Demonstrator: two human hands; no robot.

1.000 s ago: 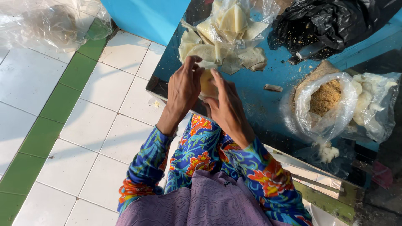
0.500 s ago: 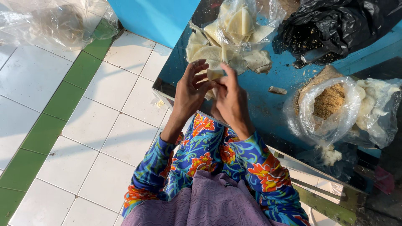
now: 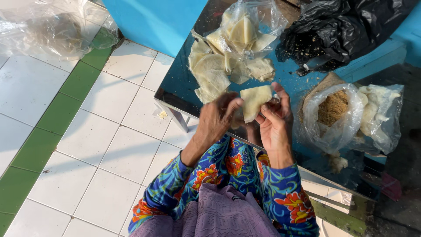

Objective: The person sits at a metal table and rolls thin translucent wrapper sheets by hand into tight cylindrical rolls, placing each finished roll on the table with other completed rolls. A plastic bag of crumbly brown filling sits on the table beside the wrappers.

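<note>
Both my hands are raised together over the near edge of a dark blue table [image 3: 184, 83]. My right hand [image 3: 275, 120] pinches a pale, flat, folded dough sheet [image 3: 255, 101] between thumb and fingers. My left hand [image 3: 217, 120] closes on the same sheet's left lower edge. Just beyond them lies a heap of similar pale folded sheets [image 3: 210, 72], part of it inside a clear plastic bag [image 3: 245, 30].
A clear bag of brown crumbly filling [image 3: 334, 109] sits to the right, with white lumps in another bag [image 3: 379, 112] beside it. A black plastic bag [image 3: 337, 30] lies at the back right. Crumpled clear plastic [image 3: 48, 30] rests on the white tiled floor [image 3: 109, 131].
My hands have lifted and spread a little apart. The pale sheet, earlier tucked between my palms, now stands open and upright between my fingers.
</note>
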